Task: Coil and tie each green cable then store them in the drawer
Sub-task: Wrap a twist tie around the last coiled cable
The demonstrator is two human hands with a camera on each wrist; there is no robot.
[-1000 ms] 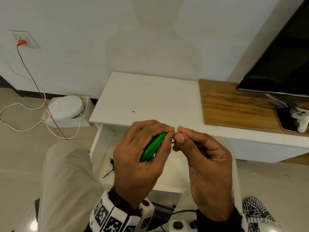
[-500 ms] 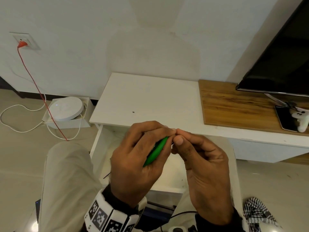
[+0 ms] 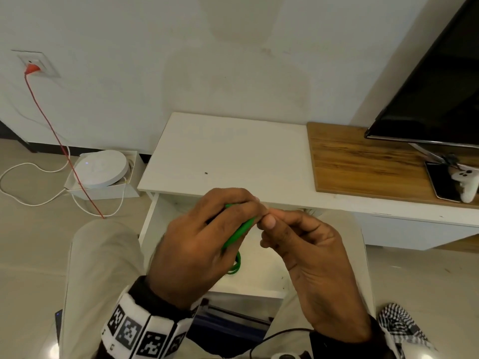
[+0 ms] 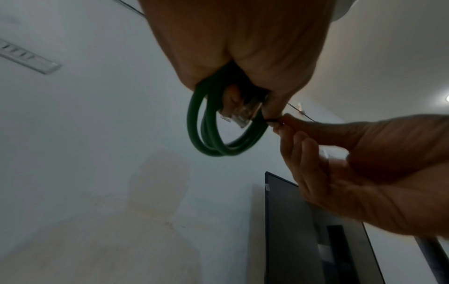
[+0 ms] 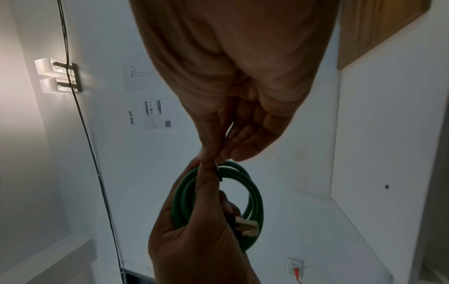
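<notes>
Green cable (image 3: 239, 230) coil above open drawer (image 3: 261, 270), white cabinet (image 3: 233, 156), beige floor (image 3: 31, 242).

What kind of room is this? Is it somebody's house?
Probably a living room in a home. A television stands on a low white and wood cabinet, a game controller lies beside it, and a wall socket has a plug in it.

Cable coil (image 3: 239, 230) mostly behind fingers (image 3: 233, 203)

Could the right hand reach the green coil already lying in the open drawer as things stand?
Probably not yet: the right hand pinches the black tie on the coiled cable the left hand grips, above the drawer. Once it lets go, the drawer coil lies uncovered below.
</notes>
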